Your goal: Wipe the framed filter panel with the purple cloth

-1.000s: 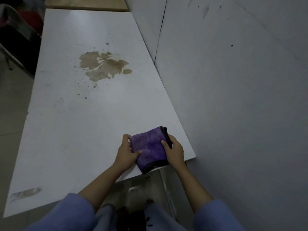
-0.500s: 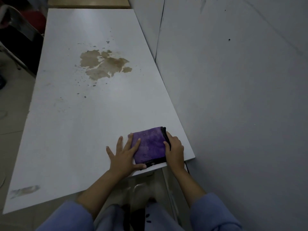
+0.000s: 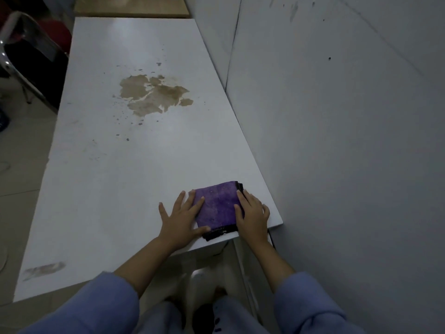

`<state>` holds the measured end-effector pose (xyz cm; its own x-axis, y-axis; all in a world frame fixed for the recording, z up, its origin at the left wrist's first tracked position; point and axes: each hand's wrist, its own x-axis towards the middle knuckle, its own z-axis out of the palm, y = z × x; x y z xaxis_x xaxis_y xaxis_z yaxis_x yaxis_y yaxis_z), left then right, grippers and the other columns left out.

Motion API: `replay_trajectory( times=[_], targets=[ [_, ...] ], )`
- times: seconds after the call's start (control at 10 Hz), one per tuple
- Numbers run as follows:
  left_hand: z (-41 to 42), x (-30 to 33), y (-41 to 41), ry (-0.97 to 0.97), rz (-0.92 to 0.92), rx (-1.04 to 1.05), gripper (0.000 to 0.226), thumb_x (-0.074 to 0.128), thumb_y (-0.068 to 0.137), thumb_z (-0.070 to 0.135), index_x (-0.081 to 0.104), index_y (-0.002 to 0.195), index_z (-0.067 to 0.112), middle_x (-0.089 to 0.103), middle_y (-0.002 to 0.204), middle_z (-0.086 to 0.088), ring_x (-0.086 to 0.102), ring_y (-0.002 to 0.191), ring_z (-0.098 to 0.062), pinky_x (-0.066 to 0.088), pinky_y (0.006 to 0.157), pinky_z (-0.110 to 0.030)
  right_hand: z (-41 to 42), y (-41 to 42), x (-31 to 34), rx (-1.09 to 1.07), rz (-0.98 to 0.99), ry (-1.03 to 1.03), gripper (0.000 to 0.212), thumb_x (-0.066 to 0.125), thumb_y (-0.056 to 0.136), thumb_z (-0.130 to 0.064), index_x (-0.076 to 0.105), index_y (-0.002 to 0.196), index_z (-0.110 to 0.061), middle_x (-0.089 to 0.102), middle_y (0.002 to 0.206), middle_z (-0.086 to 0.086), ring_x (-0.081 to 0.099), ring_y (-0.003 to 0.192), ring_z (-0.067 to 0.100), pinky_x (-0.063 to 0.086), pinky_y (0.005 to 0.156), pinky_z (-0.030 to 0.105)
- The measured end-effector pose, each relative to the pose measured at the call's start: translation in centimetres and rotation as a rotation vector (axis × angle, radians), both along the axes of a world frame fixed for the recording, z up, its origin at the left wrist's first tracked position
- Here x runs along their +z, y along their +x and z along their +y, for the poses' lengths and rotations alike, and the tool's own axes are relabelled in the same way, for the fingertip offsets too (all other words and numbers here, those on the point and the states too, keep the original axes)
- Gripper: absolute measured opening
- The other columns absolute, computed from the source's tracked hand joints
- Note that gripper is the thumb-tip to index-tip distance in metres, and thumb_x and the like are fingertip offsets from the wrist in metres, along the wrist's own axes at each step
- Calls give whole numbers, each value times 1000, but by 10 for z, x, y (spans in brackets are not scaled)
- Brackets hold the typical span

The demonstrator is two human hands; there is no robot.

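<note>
Purple cloth (image 3: 218, 206) now down flat near table (image 3: 115, 189) corner, folded. Left hand (image 3: 181, 219), right hand (image 3: 252, 214) spread, pressing edges, gripping nothing. Filter panel unseen; wiping not begun.

The cloth (image 3: 218, 206) is purple, a bit speckled with tiny pale dots, and it has a black edge along the near side and at the far right corner. The desk (image 3: 125, 179) is white. On it sits a big brown stain (image 3: 154, 94), blotchy, with little brown spots scattered around it. Near the front left corner there is a greyish-brown smear (image 3: 43, 270). The wall (image 3: 349, 153) on the right is pale grey with a few small dark marks. The sleeves (image 3: 96, 307) are light blue. The floor (image 3: 21, 150) on the left looks beige. The chair (image 3: 29, 49) far left is black with something red behind it.
</note>
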<state>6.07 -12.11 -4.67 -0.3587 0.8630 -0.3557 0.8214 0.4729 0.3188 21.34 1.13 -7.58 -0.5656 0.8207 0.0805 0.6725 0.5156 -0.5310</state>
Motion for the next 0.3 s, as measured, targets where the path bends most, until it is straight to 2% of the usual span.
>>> replay_trajectory(
  times=[0.1, 0.2, 0.3],
  targets=[
    [2, 6, -12, 153, -8, -11, 83, 32, 83, 74, 24, 150, 26, 17, 159, 0, 12, 146, -21, -1, 114, -58, -2, -3, 7, -65, 38, -48, 33, 51, 95, -15, 57, 127, -11, 56, 132, 13, 54, 118, 28, 31, 107, 53],
    [4, 8, -26, 393, -36, -41, 40, 58, 94, 31, 56, 131, 16, 54, 136, -7, 50, 122, -26, 34, 106, -46, -13, -5, 19, -269, 138, -62, 25, 53, 92, -8, 63, 115, -6, 64, 116, 13, 57, 104, 29, 43, 97, 45],
    [7, 16, -38, 478, -87, -178, 20, 60, 93, 17, 66, 111, 12, 66, 108, -6, 61, 93, -23, 49, 77, -31, -30, -4, 28, -511, 246, -13, 11, 58, 89, -9, 62, 97, -4, 63, 96, 12, 56, 89, 26, 48, 78, 40]
  ],
)
